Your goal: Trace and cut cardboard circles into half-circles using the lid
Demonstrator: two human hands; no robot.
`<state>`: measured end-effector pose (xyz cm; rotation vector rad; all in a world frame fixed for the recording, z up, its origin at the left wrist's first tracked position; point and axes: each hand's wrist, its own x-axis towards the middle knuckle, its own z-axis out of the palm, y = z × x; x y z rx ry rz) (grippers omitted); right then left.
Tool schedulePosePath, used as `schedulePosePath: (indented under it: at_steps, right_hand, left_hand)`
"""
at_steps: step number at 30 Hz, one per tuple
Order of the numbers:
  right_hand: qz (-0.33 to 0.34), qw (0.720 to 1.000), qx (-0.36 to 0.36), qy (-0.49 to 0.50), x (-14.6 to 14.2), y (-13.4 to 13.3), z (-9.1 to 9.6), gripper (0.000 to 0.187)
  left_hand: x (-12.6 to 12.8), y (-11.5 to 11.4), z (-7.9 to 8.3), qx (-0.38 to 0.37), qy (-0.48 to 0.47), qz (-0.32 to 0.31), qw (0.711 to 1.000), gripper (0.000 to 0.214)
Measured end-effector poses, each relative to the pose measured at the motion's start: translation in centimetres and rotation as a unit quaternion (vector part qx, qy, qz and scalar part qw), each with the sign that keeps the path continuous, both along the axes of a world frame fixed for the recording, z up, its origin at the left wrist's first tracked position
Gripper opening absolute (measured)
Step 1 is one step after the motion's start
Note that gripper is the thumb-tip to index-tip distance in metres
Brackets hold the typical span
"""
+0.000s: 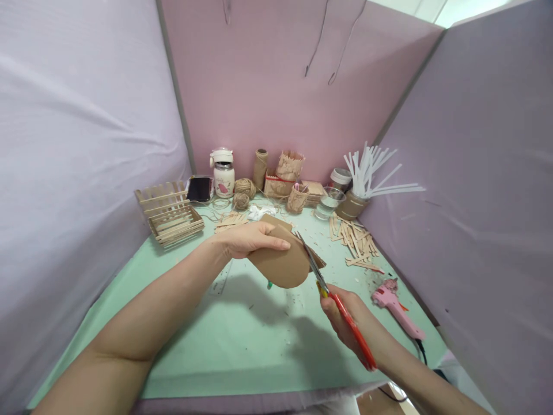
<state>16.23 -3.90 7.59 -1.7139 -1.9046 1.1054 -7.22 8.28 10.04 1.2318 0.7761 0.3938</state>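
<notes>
My left hand [248,239] grips a brown cardboard piece [280,265] with a rounded lower edge, holding it above the green table [224,340]. My right hand [345,317] is closed round the red handles of a pair of scissors [334,297]. The scissor blades point up and left, with their tips at the cardboard's right edge. A green pen-like tip shows just under the cardboard.
A pink glue gun [395,305] lies at the right. Loose wooden sticks [354,239] lie behind it. A wooden stick crate [170,213] stands at the left. Twine balls [244,190], a white jar [223,172], a phone [199,188], a glass [328,203] and white strips in a cup [367,178] line the back. Partition walls enclose the table.
</notes>
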Motion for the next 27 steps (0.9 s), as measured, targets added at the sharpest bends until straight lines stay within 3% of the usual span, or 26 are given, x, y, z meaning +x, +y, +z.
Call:
schedulePosePath:
  at_steps: [6,10,15,20,27]
  right_hand:
    - [0.056,0.998,0.025,0.019,0.2,-0.2,-0.2,0.049]
    - [0.088,0.994,0.036,0.049,0.2,-0.5,-0.3,0.059]
    - [0.098,0.994,0.026,0.037,0.4,-0.6,0.1,0.063]
    - [0.101,0.995,0.012,0.016,0.7,-0.9,0.3,0.053]
    - [0.051,0.999,-0.008,-0.016,0.1,-1.2,1.0,0.033]
  left_hand:
    - [-0.1,-0.3,-0.1,0.052,0.027,-0.047,0.997,0.041]
    - [0.2,-0.3,-0.6,0.033,0.02,-0.09,0.995,0.04]
    - [0.3,-0.3,-0.7,0.031,0.025,-0.097,0.994,0.039]
    - [0.3,-0.5,-0.4,0.021,0.029,-0.099,0.994,0.039]
    - [0.4,-0.8,-0.2,0.013,0.029,-0.098,0.995,0.041]
